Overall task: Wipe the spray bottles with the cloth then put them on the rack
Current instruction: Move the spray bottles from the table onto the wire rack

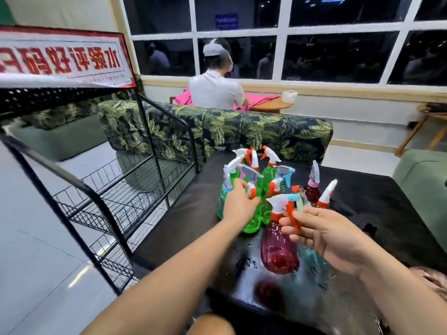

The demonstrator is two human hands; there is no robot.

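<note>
Nearest me at lower right, my right hand (pixel 324 235) pinches the orange trigger of the red spray bottle (pixel 278 252), fingers loosely curled around it; the bottle stands on the wet black table (pixel 387 201). At centre frame, my left hand (pixel 238 204) curls its fingers round the neck of a green spray bottle (pixel 251 226) in the upright cluster. The black wire rack (pixel 82 184) stands at left, beside the table.

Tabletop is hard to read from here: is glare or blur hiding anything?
Head view: the glossy black table mirrors the red bottle, so wet patches are hard to read; the rack bows from the wide lens; the green bottle looks sharp.
</note>
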